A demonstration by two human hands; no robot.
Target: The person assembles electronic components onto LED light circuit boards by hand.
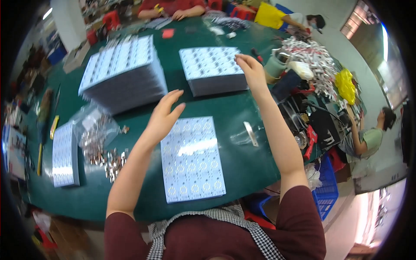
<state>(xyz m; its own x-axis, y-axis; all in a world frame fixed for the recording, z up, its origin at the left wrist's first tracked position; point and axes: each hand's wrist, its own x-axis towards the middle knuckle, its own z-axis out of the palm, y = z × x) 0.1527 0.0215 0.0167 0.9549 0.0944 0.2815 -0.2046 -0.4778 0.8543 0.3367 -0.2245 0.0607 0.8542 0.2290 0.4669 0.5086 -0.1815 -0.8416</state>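
Observation:
A pale blue sheet printed with rows of rings (193,160), perhaps several stacked, lies flat on the green table in front of me. Over its far left corner is my left hand (164,113), thumb and fingers apart, holding nothing. My right hand (252,73) reaches to the right edge of a lower stack of similar sheets (216,82). Its fingers are stretched out at the stack's top right corner; whether they touch it I cannot tell. A taller stack of such sheets (130,89) stands to the left, just beyond my left hand.
Left of my forearm are a plastic bag of small metal parts (96,134), loose metal parts (115,164) and a narrow stack (65,156). A small metal blade (250,134) lies right of the sheet. Farther right are a green container (277,65) and a red-handled tool (310,141). Other people work around the table.

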